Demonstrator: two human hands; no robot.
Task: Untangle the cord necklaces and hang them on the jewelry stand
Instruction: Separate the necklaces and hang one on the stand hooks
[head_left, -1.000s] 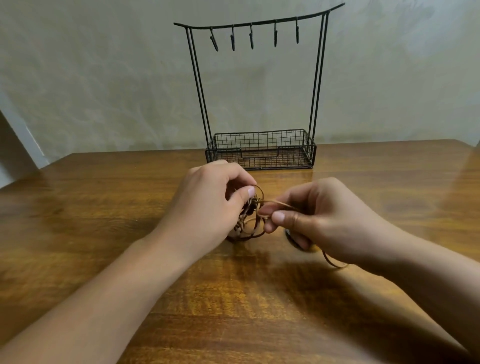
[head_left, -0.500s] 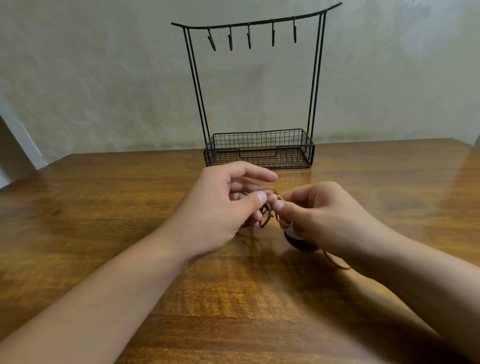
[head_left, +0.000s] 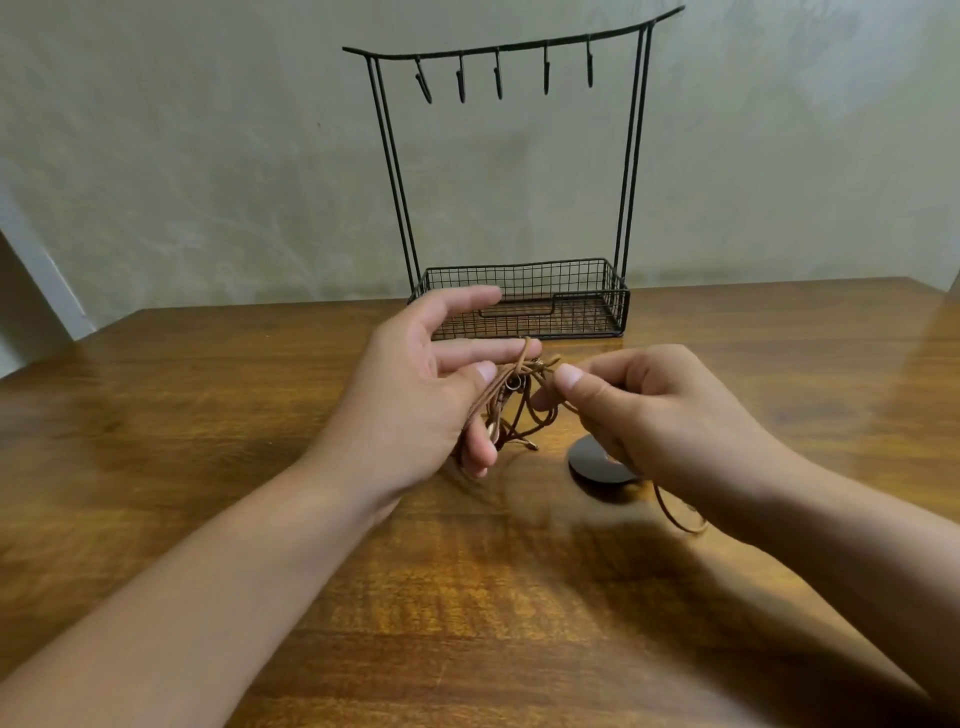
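A tangle of brown cord necklaces (head_left: 524, 405) hangs between my two hands just above the wooden table (head_left: 260, 415). My left hand (head_left: 415, 395) holds the bundle with thumb and lower fingers, its index and middle fingers stretched out, one cord looped over the middle finger. My right hand (head_left: 654, 415) pinches a strand beside the tangle. A dark round pendant (head_left: 592, 462) lies on the table under my right hand, and a cord loop (head_left: 680, 514) trails out beneath my right wrist. The black wire jewelry stand (head_left: 519, 156) stands behind, its several hooks bare.
The stand's mesh basket tray (head_left: 571, 296) sits at the table's back edge against a pale wall (head_left: 208, 156). The table's right corner shows at far right, and its left edge runs off toward a pale strip at the left.
My left hand has opened its upper fingers and lifted, spreading the tangle. My right hand has drawn slightly to the right with its strand, and more of the pendant shows.
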